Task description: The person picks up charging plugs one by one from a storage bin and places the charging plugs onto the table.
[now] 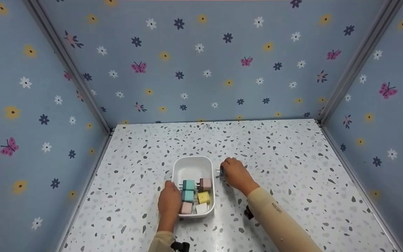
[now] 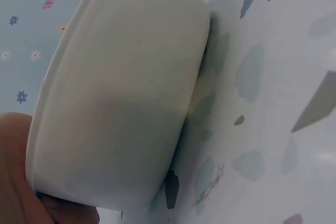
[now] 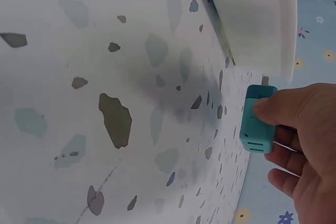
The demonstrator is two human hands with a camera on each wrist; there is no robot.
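A white plastic container (image 1: 192,168) stands on the speckled table. My left hand (image 1: 169,201) holds its left side at the rim, and the left wrist view shows the container's outer wall (image 2: 121,87) up close with part of the hand at the lower left. To the right of the container, my right hand (image 1: 237,175) pinches a teal plug adapter (image 3: 257,121) between thumb and fingers, its metal prongs pointing toward the container. Inside the container lie several similar adapters: teal ones (image 1: 188,184), pink ones (image 1: 205,183), a yellow one (image 1: 203,197) and a white one (image 1: 201,209).
The white table (image 1: 278,150) has grey speckles. Blue flowered panels (image 1: 201,70) enclose it at the back and both sides, joined by metal posts (image 1: 355,59). Black wrist straps (image 1: 180,246) show near both sleeves.
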